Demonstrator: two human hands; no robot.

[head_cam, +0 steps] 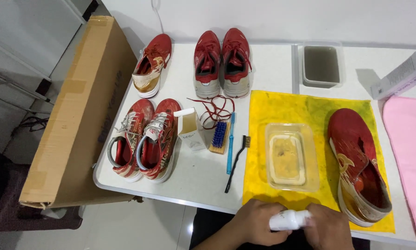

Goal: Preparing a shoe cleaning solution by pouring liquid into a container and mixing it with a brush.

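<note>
Both hands meet at the near edge of the table: the left hand (pixel 259 224) is wrapped around one end of a small white bottle (pixel 289 220), and the right hand (pixel 326 228) closes over its other end — the picture is blurred there, so how its fingers sit cannot be told. That bottle is held level, just in front of the near edge of a yellow cloth (pixel 282 109) spread on the white table (pixel 194 173). On this cloth lie a clear plastic tray (pixel 291 157) holding a yellowish sponge and, to its right, a single red shoe (pixel 358 164) with a white and gold sole, toe pointing away. Left of the cloth lie a black-handled brush (pixel 235 164), a blue toothbrush (pixel 230 143), a wooden brush with blue bristles (pixel 219 135), a loose red lace (pixel 215 110) and a small open white box (pixel 189 129). Further left stands a pair of red shoes (pixel 145 139), another pair (pixel 222 62) sits at the far side, and one more single shoe (pixel 153 65) near it. A tub of murky water (pixel 321 65) sits beyond the cloth — a pink cloth (pixel 409 157) lies at far right, and a long cardboard box (pixel 76 111) leans against the table's left side.
</note>
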